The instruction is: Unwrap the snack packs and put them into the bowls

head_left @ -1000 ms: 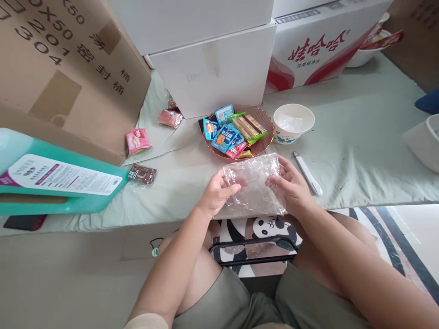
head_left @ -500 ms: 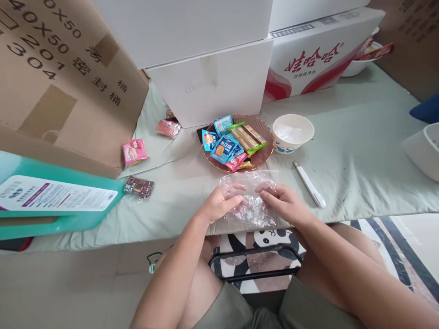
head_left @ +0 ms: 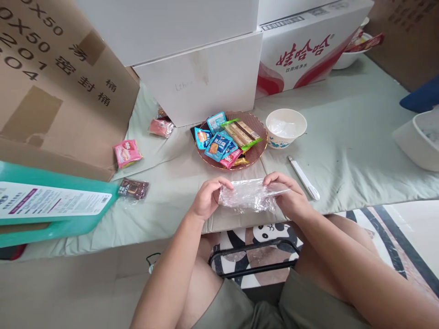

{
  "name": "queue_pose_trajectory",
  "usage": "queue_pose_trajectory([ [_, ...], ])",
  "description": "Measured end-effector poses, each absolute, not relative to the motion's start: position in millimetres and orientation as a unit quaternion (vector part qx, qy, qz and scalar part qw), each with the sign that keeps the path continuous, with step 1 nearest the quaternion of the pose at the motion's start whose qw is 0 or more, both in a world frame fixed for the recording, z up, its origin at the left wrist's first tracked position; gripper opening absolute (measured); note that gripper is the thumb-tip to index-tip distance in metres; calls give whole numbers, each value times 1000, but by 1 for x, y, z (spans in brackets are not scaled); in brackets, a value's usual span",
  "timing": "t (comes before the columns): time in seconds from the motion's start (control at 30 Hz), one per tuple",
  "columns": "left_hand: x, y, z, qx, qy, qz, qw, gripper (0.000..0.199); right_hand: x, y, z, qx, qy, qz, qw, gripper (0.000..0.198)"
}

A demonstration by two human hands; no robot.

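Observation:
A clear, crinkled plastic bag point(head_left: 247, 195) is stretched between my two hands near the table's front edge. My left hand point(head_left: 210, 196) pinches its left end between thumb and fingers. At the other end, my right hand point(head_left: 287, 194) grips the bag the same way. Just beyond lies a pinkish ribbed plate point(head_left: 259, 153) bearing blue snack packets point(head_left: 218, 147), a green-edged packet of wafer-like sticks point(head_left: 241, 133) and a pink packet. A white utility knife point(head_left: 303, 178) rests on the cloth to the right of my right hand.
A paper bowl point(head_left: 286, 130) with clear plastic inside stands right of the plate. White boxes point(head_left: 206, 82) rise behind it. On the left are a big carton point(head_left: 78, 132), a green container point(head_left: 58, 226), and pink and brown snack packets point(head_left: 133, 188). A white tub point(head_left: 416, 139) stands far right.
Both hands have closed on the bag's ends and drawn it out, with the bag now folded narrower. The view has shifted slightly, so the surroundings appear further left.

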State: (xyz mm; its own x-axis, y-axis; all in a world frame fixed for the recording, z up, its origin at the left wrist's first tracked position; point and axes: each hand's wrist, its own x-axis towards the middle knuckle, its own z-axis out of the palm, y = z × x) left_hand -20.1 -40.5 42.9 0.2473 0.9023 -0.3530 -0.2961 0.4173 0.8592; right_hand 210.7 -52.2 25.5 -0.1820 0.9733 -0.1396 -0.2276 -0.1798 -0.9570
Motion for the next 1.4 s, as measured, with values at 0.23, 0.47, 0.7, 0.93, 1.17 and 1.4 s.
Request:
queue_pose_trajectory([
  [0.23, -18, -43, 36, 444, 504, 374, 640, 29, 216, -51, 29, -446, -458, 643, 422, 45],
  [0.47, -19, -47, 38, 496, 492, 419, 580, 29, 212, -46, 27, -478, -423, 677, 367, 42],
  [0.7, -7, -85, 49, 619, 529, 546, 199, 18, 211, -53, 26, -495, -445, 582, 468, 32],
  [0.93, 15, -84, 45, 620, 436, 374, 534, 42, 195, -81, 42, -385, -542, 627, 405, 34],
  [1.17, 18, -67, 37, 595, 446, 410, 528, 16, 214, -74, 33, -448, -601, 509, 423, 39],
  [1.4, 32, -54, 34, 543, 471, 470, 513, 18, 239, -58, 53, -559, -597, 333, 469, 5],
])
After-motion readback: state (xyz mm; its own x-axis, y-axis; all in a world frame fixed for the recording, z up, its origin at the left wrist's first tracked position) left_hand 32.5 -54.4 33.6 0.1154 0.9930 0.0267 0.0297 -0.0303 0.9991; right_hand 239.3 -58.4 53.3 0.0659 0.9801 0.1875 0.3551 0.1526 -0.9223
